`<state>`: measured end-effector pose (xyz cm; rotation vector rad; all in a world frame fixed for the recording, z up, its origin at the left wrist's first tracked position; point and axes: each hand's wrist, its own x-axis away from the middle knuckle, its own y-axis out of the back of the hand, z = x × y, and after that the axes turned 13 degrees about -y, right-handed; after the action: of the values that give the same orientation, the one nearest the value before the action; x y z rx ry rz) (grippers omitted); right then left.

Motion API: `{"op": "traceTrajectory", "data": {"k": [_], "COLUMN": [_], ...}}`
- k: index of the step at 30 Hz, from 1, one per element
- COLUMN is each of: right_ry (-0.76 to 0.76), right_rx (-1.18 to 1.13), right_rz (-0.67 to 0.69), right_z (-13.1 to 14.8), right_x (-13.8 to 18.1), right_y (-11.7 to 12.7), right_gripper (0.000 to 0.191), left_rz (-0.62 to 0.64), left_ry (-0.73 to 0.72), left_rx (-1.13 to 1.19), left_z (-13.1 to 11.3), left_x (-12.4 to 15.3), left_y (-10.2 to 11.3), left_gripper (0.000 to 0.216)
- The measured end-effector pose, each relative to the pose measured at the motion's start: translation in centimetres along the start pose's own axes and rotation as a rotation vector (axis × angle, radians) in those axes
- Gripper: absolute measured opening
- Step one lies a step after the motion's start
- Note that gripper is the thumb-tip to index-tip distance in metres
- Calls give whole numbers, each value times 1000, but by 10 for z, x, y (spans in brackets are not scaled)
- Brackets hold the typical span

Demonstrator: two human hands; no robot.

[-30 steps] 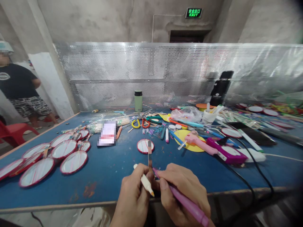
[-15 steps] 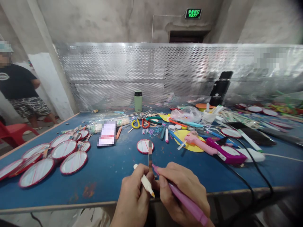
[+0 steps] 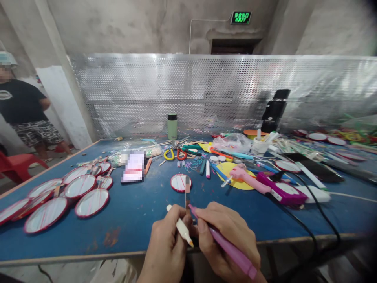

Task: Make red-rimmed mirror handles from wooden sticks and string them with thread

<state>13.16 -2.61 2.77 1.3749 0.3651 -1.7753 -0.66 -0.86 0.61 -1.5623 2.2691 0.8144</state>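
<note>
My left hand (image 3: 166, 249) is closed at the table's near edge. It pinches a thin flat stick (image 3: 187, 190) that stands upright, and a white marker with an orange tip (image 3: 180, 226) lies across its fingers. My right hand (image 3: 226, 236) is closed around a pink pen-shaped tool (image 3: 232, 251), whose tip touches the stick near its base. A small round red-rimmed disc (image 3: 180, 182) lies on the blue table (image 3: 132, 212) just beyond the stick.
Several red-rimmed discs (image 3: 67, 192) lie at the left. Scissors (image 3: 175, 153), pens, a pink glue gun (image 3: 250, 180), cables (image 3: 309, 220) and a phone (image 3: 313, 166) crowd the middle and right. A green flask (image 3: 172, 126) stands by the perforated metal screen (image 3: 206, 90). A person (image 3: 20, 110) stands far left.
Almost nothing differs: my hands and the stick have shifted very slightly, keeping the same grip.
</note>
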Motion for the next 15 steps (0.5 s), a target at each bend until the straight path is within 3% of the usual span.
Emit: {"op": "traceTrajectory", "data": {"k": [15], "right_ry": [-23], "right_rx": [99], "right_rz": [-70], "right_z": [4], "right_x": [-2], "right_y": [3], "right_gripper": [17], "left_rz": [40], "left_ry": [-25], "left_rx": [-11], "left_z": [5], "left_x": [-2], "left_y": [1], "left_gripper": [26]}}
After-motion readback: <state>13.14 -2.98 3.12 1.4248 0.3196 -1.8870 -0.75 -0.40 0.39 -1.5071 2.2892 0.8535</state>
